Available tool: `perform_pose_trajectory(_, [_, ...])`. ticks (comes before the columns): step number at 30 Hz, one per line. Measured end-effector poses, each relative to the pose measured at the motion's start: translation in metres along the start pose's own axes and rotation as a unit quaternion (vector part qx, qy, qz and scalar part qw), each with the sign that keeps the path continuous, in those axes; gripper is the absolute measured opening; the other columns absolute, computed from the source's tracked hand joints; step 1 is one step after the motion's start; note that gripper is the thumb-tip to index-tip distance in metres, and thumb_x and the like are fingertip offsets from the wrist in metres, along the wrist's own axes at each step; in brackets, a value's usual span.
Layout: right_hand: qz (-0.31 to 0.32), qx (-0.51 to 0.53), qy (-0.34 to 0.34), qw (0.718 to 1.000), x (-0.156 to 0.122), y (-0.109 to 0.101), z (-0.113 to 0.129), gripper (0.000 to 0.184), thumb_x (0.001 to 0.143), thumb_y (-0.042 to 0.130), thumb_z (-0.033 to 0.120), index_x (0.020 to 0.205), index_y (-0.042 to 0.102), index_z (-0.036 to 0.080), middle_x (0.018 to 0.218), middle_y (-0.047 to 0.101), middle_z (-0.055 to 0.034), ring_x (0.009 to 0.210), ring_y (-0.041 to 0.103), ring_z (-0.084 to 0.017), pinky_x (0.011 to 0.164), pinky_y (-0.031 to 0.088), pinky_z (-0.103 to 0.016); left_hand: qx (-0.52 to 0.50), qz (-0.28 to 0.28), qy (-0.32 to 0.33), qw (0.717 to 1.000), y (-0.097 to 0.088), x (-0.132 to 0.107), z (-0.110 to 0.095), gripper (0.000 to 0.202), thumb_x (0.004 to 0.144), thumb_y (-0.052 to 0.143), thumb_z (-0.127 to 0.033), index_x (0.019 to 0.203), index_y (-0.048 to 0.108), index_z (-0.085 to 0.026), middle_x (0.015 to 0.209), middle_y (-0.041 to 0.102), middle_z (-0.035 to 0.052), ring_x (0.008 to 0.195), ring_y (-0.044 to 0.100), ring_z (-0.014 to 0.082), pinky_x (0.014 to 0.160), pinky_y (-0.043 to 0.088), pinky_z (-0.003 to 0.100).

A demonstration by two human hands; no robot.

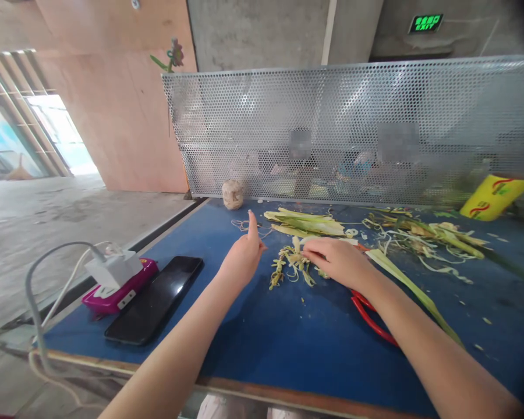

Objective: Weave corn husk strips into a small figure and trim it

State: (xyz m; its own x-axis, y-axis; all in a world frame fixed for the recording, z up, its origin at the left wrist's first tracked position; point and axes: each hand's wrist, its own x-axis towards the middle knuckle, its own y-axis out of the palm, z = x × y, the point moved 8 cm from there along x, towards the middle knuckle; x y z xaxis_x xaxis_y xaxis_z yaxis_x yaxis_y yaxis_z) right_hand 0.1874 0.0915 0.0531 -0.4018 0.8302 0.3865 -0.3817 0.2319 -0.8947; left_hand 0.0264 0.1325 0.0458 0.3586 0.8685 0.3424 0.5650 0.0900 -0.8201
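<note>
My left hand [243, 256] hovers over the blue tabletop [253, 337] with its index finger stretched out toward the back and the other fingers curled; it holds nothing I can see. My right hand [338, 261] rests palm down on a small bunch of pale green leaf strips [290, 265], fingers pressed together on them. Red-handled scissors [369, 317] lie under my right wrist, partly hidden by it. A stack of long green leaves [308, 223] lies just behind both hands.
A black phone [157, 299] and a magenta power bank [117, 288] with a white charger and cable lie at the left. More leaf scraps [428, 238] spread right. A perforated metal screen [353, 128] stands behind; a yellow packet [493, 196] and a small round lump [233, 194] lie by it.
</note>
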Motion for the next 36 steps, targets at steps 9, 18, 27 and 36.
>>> perform_pose_trajectory(9, [-0.009, -0.016, -0.013, 1.000, 0.000, 0.013, 0.016, 0.021, 0.086, 0.044, 0.025, 0.070, 0.056, 0.020, 0.070, 0.058, -0.0018, 0.064, 0.053, -0.015, 0.053, 0.030, -0.025, -0.273, 0.033, -0.003, 0.962, 0.019, -0.008, -0.024, 0.082, 0.074, 0.059, -0.040, 0.138, 0.017, -0.014, 0.087, 0.069, 0.0076, 0.076, 0.062, 0.0178, 0.068, 0.045, 0.030])
perform_pose_trajectory(18, [-0.033, 0.067, -0.030, 0.997, 0.002, 0.018, 0.025, 0.015, 0.082, 0.048, 0.023, 0.068, 0.052, 0.020, 0.071, 0.055, -0.0028, 0.070, 0.051, -0.017, 0.063, 0.038, -0.028, -0.380, 0.007, -0.038, 0.924, 0.031, -0.003, -0.011, 0.078, 0.066, 0.066, -0.023, 0.133, 0.026, -0.013, 0.066, 0.062, -0.0019, 0.065, 0.060, 0.0136, 0.065, 0.046, 0.028])
perform_pose_trajectory(27, [-0.085, 0.249, 0.033, 0.964, 0.006, 0.025, 0.013, 0.012, 0.081, 0.050, 0.029, 0.080, 0.058, 0.020, 0.087, 0.060, -0.0055, 0.085, 0.055, -0.019, 0.077, 0.042, -0.032, -0.469, -0.029, -0.064, 0.881, 0.023, -0.007, -0.012, 0.081, 0.061, 0.072, -0.023, 0.129, 0.030, -0.014, 0.060, 0.060, -0.0035, 0.050, 0.054, 0.0100, 0.050, 0.042, 0.022])
perform_pose_trajectory(36, [-0.090, 0.273, 0.051, 0.957, 0.002, 0.024, 0.019, 0.012, 0.076, 0.056, 0.031, 0.079, 0.056, 0.020, 0.083, 0.061, -0.0039, 0.081, 0.057, -0.019, 0.070, 0.045, -0.029, -0.543, -0.053, -0.091, 0.833, 0.024, -0.008, -0.007, 0.078, 0.059, 0.073, -0.020, 0.125, 0.032, -0.010, 0.058, 0.063, -0.0022, 0.044, 0.055, 0.0099, 0.047, 0.047, 0.024])
